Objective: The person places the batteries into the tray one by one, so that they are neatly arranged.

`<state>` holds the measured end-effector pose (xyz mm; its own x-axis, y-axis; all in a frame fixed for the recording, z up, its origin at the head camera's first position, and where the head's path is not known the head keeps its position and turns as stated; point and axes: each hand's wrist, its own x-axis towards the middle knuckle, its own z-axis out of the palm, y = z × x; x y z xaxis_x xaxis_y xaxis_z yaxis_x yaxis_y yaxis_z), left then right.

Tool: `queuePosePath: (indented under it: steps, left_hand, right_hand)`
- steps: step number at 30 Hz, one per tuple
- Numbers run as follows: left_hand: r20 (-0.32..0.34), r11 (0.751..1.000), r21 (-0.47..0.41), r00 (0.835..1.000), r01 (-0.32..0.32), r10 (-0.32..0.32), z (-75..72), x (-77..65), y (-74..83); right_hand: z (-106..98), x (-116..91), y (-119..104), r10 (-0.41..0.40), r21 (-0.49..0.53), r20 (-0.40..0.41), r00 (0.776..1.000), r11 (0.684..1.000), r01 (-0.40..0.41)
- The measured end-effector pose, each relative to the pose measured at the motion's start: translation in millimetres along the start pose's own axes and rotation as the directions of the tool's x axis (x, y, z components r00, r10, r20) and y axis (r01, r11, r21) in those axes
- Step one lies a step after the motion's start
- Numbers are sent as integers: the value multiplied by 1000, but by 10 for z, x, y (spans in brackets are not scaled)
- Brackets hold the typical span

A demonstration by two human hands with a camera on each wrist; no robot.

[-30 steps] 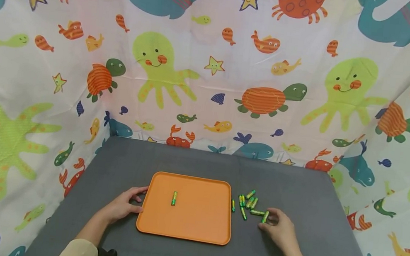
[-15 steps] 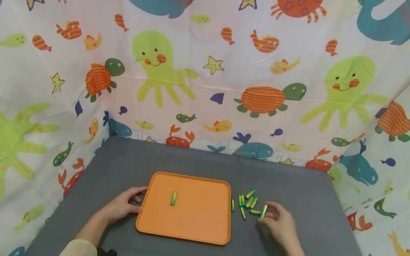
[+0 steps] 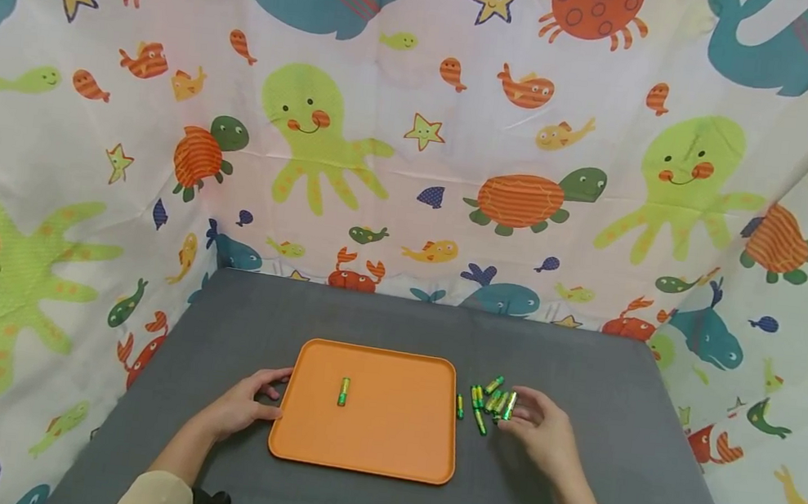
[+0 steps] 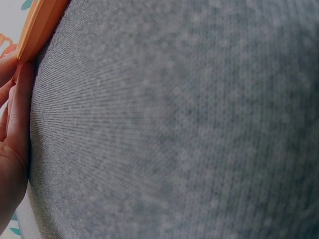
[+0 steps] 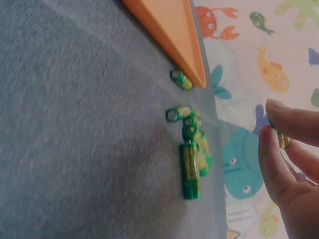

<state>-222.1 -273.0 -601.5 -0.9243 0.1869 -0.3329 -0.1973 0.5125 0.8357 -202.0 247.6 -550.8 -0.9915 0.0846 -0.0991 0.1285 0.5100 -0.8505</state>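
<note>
We held a battery [image 3: 509, 406] pinched between thumb and fingers of the right hand [image 3: 546, 436], beside the pile [image 3: 492, 399] right of the tray [image 3: 361, 446]. The left hand [image 3: 240, 406] touched the tray's left edge, fingers spread. A light pinch, clear of the pile, seemed best.

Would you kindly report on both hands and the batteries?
Left hand touching orange tray. Right hand pinching one battery. Loose batteries between right hand and tray.
</note>
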Motion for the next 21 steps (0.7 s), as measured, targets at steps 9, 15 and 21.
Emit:
queuePosePath:
  steps: [9,15,21]
  left_hand:
    - [1,1000,-21,1000,-10,10,33,10,14]
    - [2,999,-31,1000,-14,14,34,-5,37]
    - [-6,1000,-23,1000,-13,13,2,-25,49]
  right_hand:
    - [77,7,-147,-19,8,29,999,1000,18]
    - [140,27,-248,-37,14,35,999,999,37]
    - [254,83,-392,-50,42,58,997,998,47]
